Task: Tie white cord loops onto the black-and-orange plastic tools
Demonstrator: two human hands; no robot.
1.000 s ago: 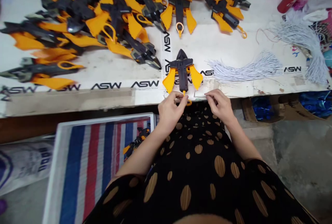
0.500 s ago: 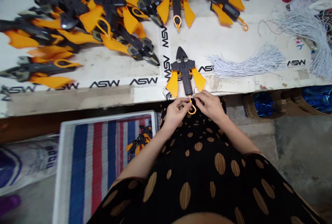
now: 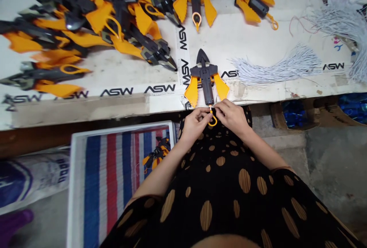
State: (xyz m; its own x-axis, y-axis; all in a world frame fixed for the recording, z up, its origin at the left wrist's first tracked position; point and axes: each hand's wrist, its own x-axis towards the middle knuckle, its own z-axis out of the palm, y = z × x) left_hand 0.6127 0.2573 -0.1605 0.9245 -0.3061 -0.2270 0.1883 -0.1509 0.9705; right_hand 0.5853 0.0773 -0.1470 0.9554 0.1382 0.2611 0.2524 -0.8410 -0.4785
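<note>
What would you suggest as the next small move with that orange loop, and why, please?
I would probably snug the orange loop up against the black toy, since the left hand and right hand are pinching at its short stem, and a small gap shows below the toy's tail. The loop on the toy farther up the table appears to sit closer.

A strip of white tabletop [image 3: 160, 77] ran between the pile of black-and-orange plastic toys [image 3: 123, 22] and the single toy [image 3: 205, 83] just above the left hand [image 3: 195, 125] and right hand [image 3: 233, 118]. A white cord tassel [image 3: 276, 66] blocked the way to that toy's right. Below the table edge, a striped tray [image 3: 120, 128] sat left of the person's lap, and concrete floor [image 3: 329, 163] spread right.
</note>
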